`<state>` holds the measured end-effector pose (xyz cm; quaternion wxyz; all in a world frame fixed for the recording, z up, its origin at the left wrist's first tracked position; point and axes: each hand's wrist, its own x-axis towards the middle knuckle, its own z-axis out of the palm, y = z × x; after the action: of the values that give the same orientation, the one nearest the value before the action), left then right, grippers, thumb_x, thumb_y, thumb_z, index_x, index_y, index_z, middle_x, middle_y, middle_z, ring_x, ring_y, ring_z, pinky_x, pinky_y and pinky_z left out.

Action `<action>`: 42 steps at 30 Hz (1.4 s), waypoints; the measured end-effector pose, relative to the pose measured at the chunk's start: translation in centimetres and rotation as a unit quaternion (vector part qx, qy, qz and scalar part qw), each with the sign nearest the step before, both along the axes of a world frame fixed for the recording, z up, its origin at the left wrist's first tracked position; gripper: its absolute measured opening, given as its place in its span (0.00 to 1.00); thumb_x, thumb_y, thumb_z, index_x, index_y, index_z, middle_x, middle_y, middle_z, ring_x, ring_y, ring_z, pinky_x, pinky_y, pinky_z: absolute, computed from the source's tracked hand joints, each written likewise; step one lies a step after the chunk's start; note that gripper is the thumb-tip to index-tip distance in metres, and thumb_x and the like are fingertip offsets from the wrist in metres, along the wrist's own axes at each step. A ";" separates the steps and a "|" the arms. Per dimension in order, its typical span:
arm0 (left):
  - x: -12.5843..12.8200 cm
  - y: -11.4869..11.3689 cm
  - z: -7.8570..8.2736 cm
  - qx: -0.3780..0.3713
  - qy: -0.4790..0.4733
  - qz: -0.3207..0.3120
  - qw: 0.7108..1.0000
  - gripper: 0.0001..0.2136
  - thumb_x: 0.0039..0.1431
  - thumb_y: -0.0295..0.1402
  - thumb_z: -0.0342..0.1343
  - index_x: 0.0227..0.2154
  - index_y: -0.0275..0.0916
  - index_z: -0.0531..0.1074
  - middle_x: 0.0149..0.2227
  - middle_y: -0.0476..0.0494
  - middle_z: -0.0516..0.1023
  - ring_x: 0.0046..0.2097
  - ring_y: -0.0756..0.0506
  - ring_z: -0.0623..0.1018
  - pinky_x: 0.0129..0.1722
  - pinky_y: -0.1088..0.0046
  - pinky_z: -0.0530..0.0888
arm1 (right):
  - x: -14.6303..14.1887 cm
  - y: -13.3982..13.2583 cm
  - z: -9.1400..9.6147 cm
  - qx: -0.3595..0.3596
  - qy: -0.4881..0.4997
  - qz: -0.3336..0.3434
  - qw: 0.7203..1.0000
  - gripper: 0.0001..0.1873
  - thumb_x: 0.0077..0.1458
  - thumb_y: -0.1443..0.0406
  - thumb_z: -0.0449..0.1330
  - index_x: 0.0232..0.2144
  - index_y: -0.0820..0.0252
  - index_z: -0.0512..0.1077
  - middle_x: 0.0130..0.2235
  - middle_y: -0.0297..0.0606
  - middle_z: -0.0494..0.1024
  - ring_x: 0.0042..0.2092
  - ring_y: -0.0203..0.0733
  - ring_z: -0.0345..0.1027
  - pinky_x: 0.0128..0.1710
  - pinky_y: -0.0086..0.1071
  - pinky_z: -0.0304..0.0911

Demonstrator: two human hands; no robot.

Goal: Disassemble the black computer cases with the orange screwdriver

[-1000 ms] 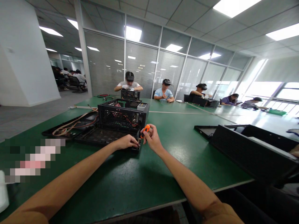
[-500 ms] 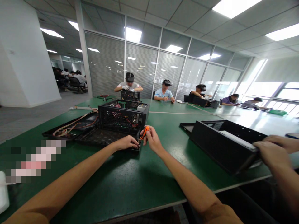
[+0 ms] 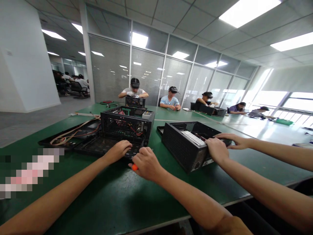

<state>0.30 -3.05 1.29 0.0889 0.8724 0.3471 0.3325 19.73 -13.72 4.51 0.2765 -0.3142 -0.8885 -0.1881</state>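
Right hand [image 3: 147, 164] curled round orange-ended tool [image 3: 134, 167]; left hand [image 3: 118, 150] half-curled, hold unclear; weak bracing risks flat black panel [image 3: 96, 147] skidding.

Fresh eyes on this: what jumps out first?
Likely the orange tool, partly hidden in the wearer's right hand, below the picture's centre. Next, the open black computer case just beyond that hand, then a second black case to its right with another person's hands on it.
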 end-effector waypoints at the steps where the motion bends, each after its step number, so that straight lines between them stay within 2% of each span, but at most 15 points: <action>1: -1.0 0.0 -0.3 0.041 -0.005 0.021 0.999 0.10 0.56 0.33 0.46 0.35 0.38 0.71 0.37 0.44 0.72 0.42 0.46 0.70 0.46 0.69 0.65 | -1.1 -0.1 -0.3 -0.001 -0.044 -0.029 0.999 0.08 0.53 0.62 0.52 0.27 0.61 0.65 0.28 0.41 0.71 0.37 0.45 0.63 0.36 0.38 0.60; 4: -2.7 0.1 -1.1 0.119 -0.036 0.082 0.989 0.10 0.58 0.32 0.44 0.36 0.38 0.69 0.39 0.42 0.71 0.44 0.45 0.69 0.49 0.66 0.64 | -4.2 0.8 -1.6 -0.052 -0.085 -0.121 0.988 0.06 0.55 0.68 0.50 0.31 0.63 0.66 0.32 0.44 0.72 0.33 0.43 0.66 0.29 0.35 0.61; 6: -2.5 0.7 -1.5 0.145 -0.045 0.099 0.983 0.10 0.58 0.32 0.44 0.37 0.38 0.69 0.39 0.42 0.71 0.45 0.45 0.69 0.49 0.66 0.64 | -5.7 2.0 -2.6 -0.121 -0.073 -0.152 0.978 0.07 0.55 0.64 0.52 0.32 0.63 0.67 0.32 0.44 0.73 0.30 0.41 0.67 0.26 0.33 0.61; 9: -1.0 2.6 -1.8 0.170 -0.041 0.088 0.981 0.09 0.58 0.31 0.44 0.37 0.37 0.68 0.39 0.42 0.71 0.44 0.46 0.69 0.49 0.66 0.65 | -7.2 3.8 -3.8 -0.205 -0.048 -0.161 0.964 0.14 0.56 0.60 0.51 0.35 0.67 0.69 0.35 0.43 0.73 0.35 0.41 0.68 0.31 0.34 0.63; 12: 0.8 6.1 -1.9 0.194 -0.046 0.073 0.977 0.08 0.58 0.30 0.45 0.37 0.37 0.68 0.38 0.42 0.71 0.43 0.46 0.69 0.48 0.66 0.67 | -7.9 6.0 -4.5 -0.220 -0.029 -0.187 0.957 0.16 0.60 0.63 0.44 0.43 0.66 0.66 0.44 0.40 0.68 0.43 0.41 0.65 0.40 0.37 0.63; 14: 2.0 9.1 -2.0 0.206 -0.053 0.074 0.974 0.08 0.58 0.29 0.45 0.36 0.37 0.68 0.38 0.42 0.71 0.43 0.46 0.70 0.47 0.65 0.68 | -7.9 8.2 -4.4 -0.220 -0.024 -0.208 0.953 0.15 0.58 0.62 0.49 0.45 0.64 0.64 0.46 0.40 0.67 0.44 0.41 0.64 0.42 0.39 0.63; 16: 3.5 12.1 -2.1 0.210 -0.060 0.080 0.973 0.07 0.57 0.28 0.45 0.35 0.37 0.68 0.37 0.42 0.72 0.42 0.46 0.70 0.46 0.65 0.68 | -7.4 11.1 -4.0 -0.218 -0.018 -0.247 0.944 0.17 0.54 0.60 0.54 0.42 0.65 0.66 0.42 0.44 0.71 0.41 0.42 0.67 0.39 0.39 0.65; 19: 6.2 16.0 -2.3 0.198 -0.080 0.092 0.973 0.06 0.56 0.27 0.46 0.34 0.37 0.68 0.36 0.43 0.72 0.41 0.46 0.71 0.45 0.66 0.69 | -5.7 15.6 -3.5 -0.210 -0.003 -0.326 0.922 0.13 0.54 0.63 0.52 0.35 0.69 0.71 0.34 0.49 0.75 0.37 0.46 0.70 0.34 0.35 0.65; 22: 8.9 18.1 -2.3 0.173 -0.109 0.094 0.974 0.06 0.56 0.27 0.47 0.33 0.37 0.69 0.36 0.43 0.72 0.40 0.47 0.71 0.44 0.68 0.70 | -3.6 18.7 -3.7 -0.198 0.005 -0.373 0.906 0.14 0.56 0.70 0.46 0.33 0.70 0.72 0.33 0.52 0.75 0.36 0.45 0.72 0.33 0.34 0.65; 25: 10.3 18.4 -2.3 0.152 -0.128 0.068 0.978 0.06 0.56 0.28 0.47 0.34 0.37 0.69 0.36 0.44 0.72 0.40 0.48 0.71 0.44 0.69 0.69 | -2.2 19.9 -4.4 -0.185 0.005 -0.395 0.900 0.16 0.56 0.72 0.44 0.34 0.70 0.72 0.33 0.52 0.75 0.36 0.44 0.72 0.34 0.33 0.65; 27: 10.0 18.0 -2.2 0.144 -0.129 0.046 0.980 0.06 0.57 0.29 0.47 0.34 0.37 0.69 0.36 0.44 0.72 0.40 0.48 0.71 0.44 0.69 0.69 | -1.8 20.1 -4.7 -0.179 0.001 -0.401 0.899 0.16 0.57 0.71 0.44 0.34 0.69 0.72 0.34 0.52 0.75 0.36 0.43 0.72 0.33 0.32 0.65; 32: 5.6 16.1 -2.1 0.159 -0.077 0.051 0.983 0.07 0.57 0.30 0.45 0.34 0.37 0.68 0.37 0.44 0.71 0.42 0.47 0.70 0.46 0.67 0.67 | -1.8 20.1 -4.6 -0.177 -0.006 -0.395 0.901 0.16 0.56 0.60 0.50 0.35 0.68 0.72 0.35 0.51 0.75 0.37 0.45 0.71 0.34 0.33 0.65; 36: 1.8 14.4 -2.7 0.168 -0.037 0.098 0.980 0.07 0.58 0.31 0.44 0.34 0.37 0.66 0.37 0.42 0.70 0.42 0.45 0.69 0.46 0.66 0.66 | -1.8 19.1 -4.4 -0.189 -0.012 -0.394 0.900 0.17 0.55 0.59 0.51 0.37 0.67 0.71 0.37 0.51 0.75 0.40 0.44 0.70 0.36 0.32 0.65; 39: 0.5 12.8 -3.2 0.170 -0.013 0.120 0.978 0.08 0.59 0.31 0.42 0.34 0.36 0.65 0.37 0.41 0.69 0.41 0.44 0.68 0.45 0.66 0.65 | -0.9 17.4 -3.0 -0.195 -0.020 -0.400 0.895 0.16 0.55 0.60 0.52 0.36 0.67 0.72 0.37 0.51 0.75 0.40 0.44 0.70 0.36 0.32 0.64; 42: 0.6 11.2 -3.4 0.176 0.057 0.115 0.976 0.08 0.59 0.31 0.42 0.34 0.36 0.65 0.35 0.41 0.69 0.39 0.44 0.69 0.42 0.67 0.65 | 1.6 15.2 0.3 -0.175 -0.016 -0.420 0.890 0.18 0.54 0.58 0.52 0.36 0.67 0.73 0.38 0.53 0.74 0.40 0.47 0.70 0.36 0.34 0.63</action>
<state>0.92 8.14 -2.13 -0.1243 0.8461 0.3856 0.3463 21.37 1.47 4.82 0.0978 -0.6981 -0.6966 -0.1337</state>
